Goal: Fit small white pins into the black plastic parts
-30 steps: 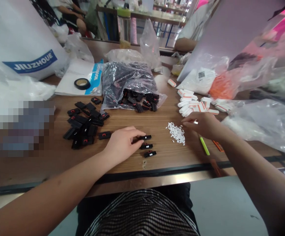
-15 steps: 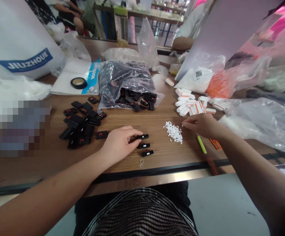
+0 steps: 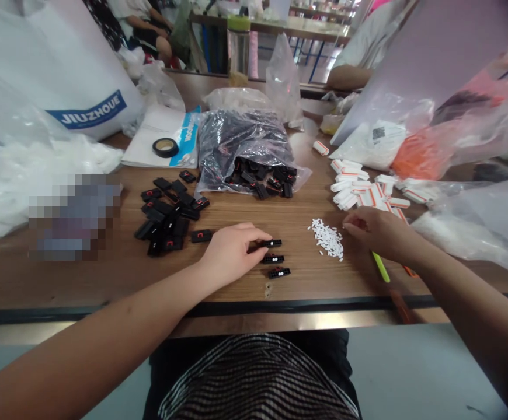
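Note:
My left hand [image 3: 239, 254] grips the rearmost black connector housing [image 3: 274, 242] between thumb and fingers; one white dot shows on its face. In front of it lie a second black housing [image 3: 275, 259] and a third [image 3: 279, 273], each with two white dots. My right hand [image 3: 374, 230] is closed, fingertips pinched together just right of a pile of small white plugs [image 3: 327, 239]. Whatever is between those fingertips is too small or hidden to make out. Left of my left hand rests another black housing [image 3: 200, 235].
Loose black housings [image 3: 166, 219] are heaped at left, behind them a plastic bag [image 3: 245, 134] of more. White and orange pieces [image 3: 363, 186] lie behind my right hand. A yellow-green stick [image 3: 381, 267], black tape roll [image 3: 165, 147] and plastic bags [image 3: 468, 216] surround the work area.
The whole view has swung left, so everything appears farther right. My right fingers have curled in a little beside the white pile. My left hand keeps its hold on the housing.

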### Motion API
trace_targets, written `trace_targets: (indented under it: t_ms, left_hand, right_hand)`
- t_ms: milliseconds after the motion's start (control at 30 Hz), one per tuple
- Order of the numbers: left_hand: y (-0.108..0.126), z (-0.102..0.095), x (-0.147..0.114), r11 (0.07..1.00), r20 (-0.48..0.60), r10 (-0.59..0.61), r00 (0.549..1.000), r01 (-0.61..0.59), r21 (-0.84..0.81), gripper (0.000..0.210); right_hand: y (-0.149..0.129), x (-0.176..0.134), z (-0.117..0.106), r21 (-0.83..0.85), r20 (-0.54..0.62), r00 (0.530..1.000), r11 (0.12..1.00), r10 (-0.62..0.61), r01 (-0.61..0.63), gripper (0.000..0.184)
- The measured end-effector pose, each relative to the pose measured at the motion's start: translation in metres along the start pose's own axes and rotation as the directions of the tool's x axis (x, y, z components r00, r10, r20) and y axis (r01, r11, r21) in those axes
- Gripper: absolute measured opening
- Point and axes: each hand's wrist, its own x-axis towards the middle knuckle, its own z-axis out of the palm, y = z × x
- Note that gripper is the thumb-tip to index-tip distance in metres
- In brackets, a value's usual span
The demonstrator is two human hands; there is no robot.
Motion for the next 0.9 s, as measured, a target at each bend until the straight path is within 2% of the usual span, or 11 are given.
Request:
trace_targets:
  t_ms: [100,167,233,333,700,900]
  left_hand:
    - [0.002,-0.001,0.0,1.0,-0.004,-0.006,1.0,0.006,-0.011,0.021]
    - [0.002,-0.001,0.0,1.0,-0.008,-0.013,1.0,0.013,-0.008,0.021]
    - [0.001,-0.001,0.0,1.0,-0.011,-0.009,1.0,0.009,-0.003,0.021]
    - [0.0,0.0,0.0,1.0,-0.008,0.01,1.0,-0.01,0.001,0.021]
    - [0.002,-0.002,0.0,1.0,-0.003,0.003,1.0,-0.002,0.021,0.017]
    - [0.003,-0.002,0.0,1.0,0.002,-0.011,1.0,0.011,0.018,0.018]
  right_hand:
    - [-0.035,-0.001,-0.003,0.144,-0.084,0.992,0.984,-0.091,0.102,0.02]
    - [-0.068,-0.003,0.0,0.224,-0.123,0.954,0.929,-0.273,0.294,0.019]
    - [-0.097,-0.003,0.005,0.246,-0.105,0.905,0.871,-0.411,0.424,0.017]
    - [-0.124,-0.002,0.014,0.221,-0.033,0.875,0.851,-0.482,0.477,0.018]
    - [-0.13,0.003,0.024,0.115,-0.026,0.858,0.851,-0.513,0.512,0.016]
    - [-0.127,0.003,0.021,0.201,-0.036,0.851,0.83,-0.524,0.52,0.018]
